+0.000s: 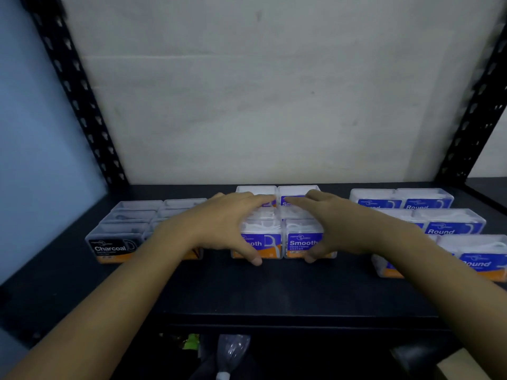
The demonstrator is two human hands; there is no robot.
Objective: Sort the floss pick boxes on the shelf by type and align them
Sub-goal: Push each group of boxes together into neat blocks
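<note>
My left hand (227, 223) and right hand (343, 223) lie spread over the middle block of clear plastic floss pick boxes with purple "Smooth" labels (301, 239). The fingers reach straight across the tops, and the thumbs are against the near faces. On the black shelf (274, 292), black-labelled "Charcoal" boxes (115, 242) sit left and blue-labelled "Round" boxes (452, 223) sit right.

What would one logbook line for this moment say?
step: aligning middle group | left hand: spans left Smooth boxes | right hand: spans right Smooth boxes | Charcoal boxes: left | Round boxes: right
</note>
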